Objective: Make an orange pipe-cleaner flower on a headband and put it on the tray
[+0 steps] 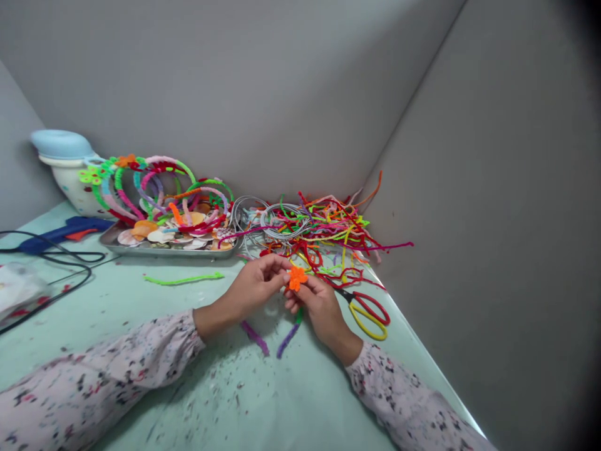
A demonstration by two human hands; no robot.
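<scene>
We hold the orange flower (297, 278) above the surface (300, 407), toward the surface's right edge; left grip (256, 280) and right grip (326, 308), equally near, pinch it from opposite sides.

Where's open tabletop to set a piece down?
Mostly open, though speckled: the table between the left sleeve and right sleeve, and the patch between the green pipe cleaner and left sleeve. Crowded: behind the orange flower, with tray and pipe-cleaner pile, and beside the right hand, at the scissors.
</scene>
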